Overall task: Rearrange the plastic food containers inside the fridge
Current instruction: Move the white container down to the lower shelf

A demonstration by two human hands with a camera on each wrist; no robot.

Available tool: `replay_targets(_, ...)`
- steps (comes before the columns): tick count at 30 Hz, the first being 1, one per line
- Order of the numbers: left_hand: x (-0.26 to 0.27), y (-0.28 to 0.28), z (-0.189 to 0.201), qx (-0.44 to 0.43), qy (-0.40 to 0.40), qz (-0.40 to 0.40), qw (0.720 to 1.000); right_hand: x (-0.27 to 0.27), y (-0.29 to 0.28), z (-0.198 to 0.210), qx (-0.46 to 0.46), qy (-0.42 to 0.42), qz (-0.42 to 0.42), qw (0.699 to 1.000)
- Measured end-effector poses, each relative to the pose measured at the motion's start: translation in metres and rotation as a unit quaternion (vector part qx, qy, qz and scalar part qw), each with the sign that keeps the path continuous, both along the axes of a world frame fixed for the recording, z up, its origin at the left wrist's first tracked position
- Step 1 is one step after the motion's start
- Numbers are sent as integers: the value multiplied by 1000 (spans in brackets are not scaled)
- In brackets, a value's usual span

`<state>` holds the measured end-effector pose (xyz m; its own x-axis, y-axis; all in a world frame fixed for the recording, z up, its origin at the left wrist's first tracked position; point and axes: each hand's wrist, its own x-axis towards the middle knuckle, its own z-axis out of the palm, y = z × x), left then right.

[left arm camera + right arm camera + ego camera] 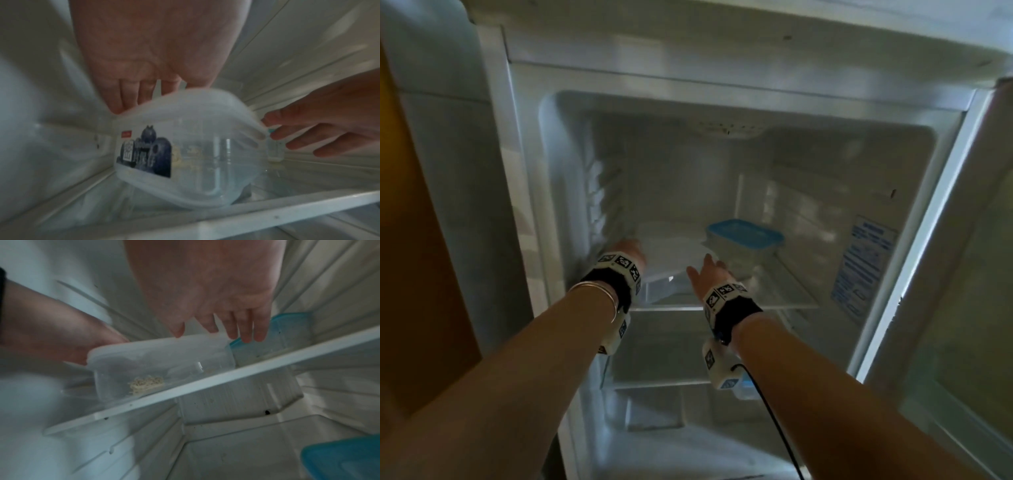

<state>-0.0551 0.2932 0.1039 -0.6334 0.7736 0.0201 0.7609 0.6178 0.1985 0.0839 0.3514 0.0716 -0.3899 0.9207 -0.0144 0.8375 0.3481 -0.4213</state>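
Note:
A clear container with a white lid (671, 253) stands on the upper glass shelf (671, 308), and it has a blueberry label (152, 152) on its side. My left hand (626, 251) is at its left end, with straight fingers (131, 97) touching the lid's edge. My right hand (709, 270) reaches its right end with the fingers (244, 332) spread over the lid (160, 350), holding nothing. Just to the right stands a blue-lidded container (744, 234), also seen past my right fingers in the right wrist view (287, 327).
The fridge is open, with its door (962, 257) at the right and the left inner wall (41, 113) close to my left hand. The shelf's white front rim (226, 378) lies below both hands. A second blue lid (345, 457) sits lower right, above a lower shelf (654, 383).

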Motion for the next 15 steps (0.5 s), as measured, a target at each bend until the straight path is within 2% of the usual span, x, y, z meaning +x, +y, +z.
replay_targets(9,-5,14,-12,-29,98,-20,995,-6,10,-9,-50,40,27,998)
replay_targets(11,-6,15,-14,-29,90,-17,995,-5,12,-10,-62,60,30,996)
replay_targets(15,-10,19,-7,8,4,18,1000,-4,12,-8,-96,101,25,990)
